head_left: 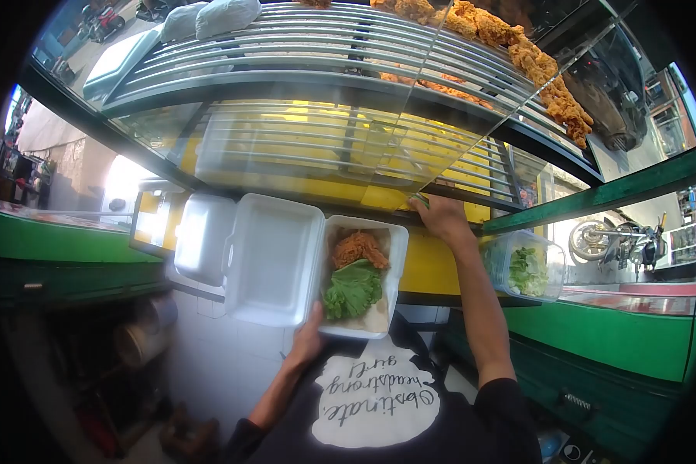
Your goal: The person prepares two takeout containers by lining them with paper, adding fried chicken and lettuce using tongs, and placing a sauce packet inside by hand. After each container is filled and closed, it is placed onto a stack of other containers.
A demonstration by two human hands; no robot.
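Note:
An open white foam takeaway box (275, 255) lies across the counter edge in front of me. In its right half are a piece of fried chicken (359, 249) and a green lettuce leaf (353, 289), on brownish paper. My left hand (308, 334) grips the box at its near edge, thumb on the rim, the other fingers mostly hidden. Beyond the box on the right, my right hand (442, 217) is closed by the yellow ledge under the display case. A small greenish bit shows at its fingertips; I cannot make out what it is.
Fried chicken pieces (483, 25) lie on the upper rack of the glass case. A closed foam box (205, 236) stands to the left. At the right, a clear plastic tub (527, 265) holds cut lettuce. A green rail (595, 199) crosses the right side.

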